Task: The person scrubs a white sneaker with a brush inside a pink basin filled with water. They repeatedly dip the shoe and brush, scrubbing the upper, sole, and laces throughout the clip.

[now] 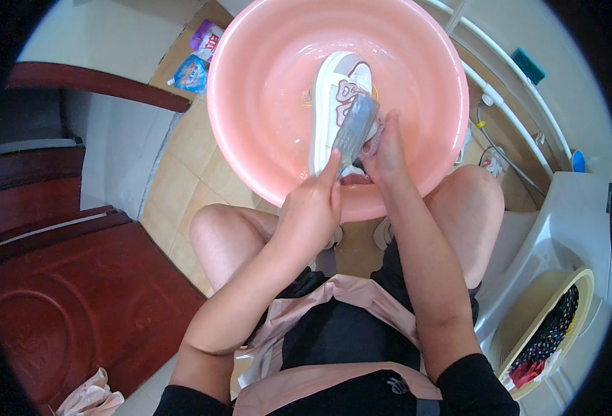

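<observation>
A white sneaker [322,119] with grey and dusky-pink trim is tilted inside a large pink plastic basin [264,156], its toe pointing away from me. My left hand [311,205] grips the near end of a translucent grey brush [355,127], index finger stretched along its back. The brush lies over the shoe's upper, and its bristles are hidden beneath it. On the shoe's right side, my right hand [387,151] holds it near the opening, around a pinkish part that could be the tongue or lining.
Two detergent pouches, one purple and white [206,40] and one blue [190,74], stand left of the basin. White pipes [498,101] and a green scouring pad [528,66] are at right. A yellow basket [529,317] holding cloth rests lower right. A dark red door [87,307] is at left.
</observation>
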Available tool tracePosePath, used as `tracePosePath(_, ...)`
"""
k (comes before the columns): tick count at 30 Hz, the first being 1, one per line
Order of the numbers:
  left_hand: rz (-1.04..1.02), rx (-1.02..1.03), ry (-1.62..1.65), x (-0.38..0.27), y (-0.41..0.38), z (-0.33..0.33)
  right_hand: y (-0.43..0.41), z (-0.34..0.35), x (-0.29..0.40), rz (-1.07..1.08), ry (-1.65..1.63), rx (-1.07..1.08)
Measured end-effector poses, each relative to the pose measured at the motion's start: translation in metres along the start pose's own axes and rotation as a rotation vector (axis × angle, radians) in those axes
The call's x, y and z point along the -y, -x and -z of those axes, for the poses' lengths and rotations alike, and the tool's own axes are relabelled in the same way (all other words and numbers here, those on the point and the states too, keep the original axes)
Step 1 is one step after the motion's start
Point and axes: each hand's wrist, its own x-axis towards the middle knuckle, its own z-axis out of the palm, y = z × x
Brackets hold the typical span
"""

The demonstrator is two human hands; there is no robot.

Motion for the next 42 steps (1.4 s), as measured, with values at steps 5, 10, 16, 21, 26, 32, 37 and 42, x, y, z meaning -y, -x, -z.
tracePosePath(5,-0.083,0.042,-0.068,0.009,0.032,0.002,0.002,0.004,0.004,-0.057,0.042,-0.045)
tracePosePath(10,-0.067,-0.071,-0.130,0.010,-0.024,0.001,-0.004,0.008,-0.004,-0.012,0.118,0.027)
tracePosePath(16,0.003,-0.168,-0.080,0.011,-0.045,-0.011,0.001,0.002,-0.003,-0.030,0.063,0.078)
tracePosePath(21,0.104,0.001,0.041,0.013,0.001,0.010,0.002,0.000,-0.001,-0.014,0.071,-0.014)
tracePosePath(26,-0.034,-0.196,0.175,0.033,-0.002,0.022,-0.008,0.013,-0.002,-0.008,0.139,-0.051)
tracePosePath(32,0.348,-0.190,0.043,0.068,-0.041,0.006,-0.006,0.006,-0.009,-0.017,0.147,-0.001)
tracePosePath(37,0.311,0.141,-0.010,0.072,-0.035,0.016,-0.002,0.006,-0.001,-0.031,0.195,-0.021)
tracePosePath(42,0.397,-0.055,0.143,0.041,-0.001,0.025,-0.005,0.006,-0.004,0.032,0.077,-0.036)
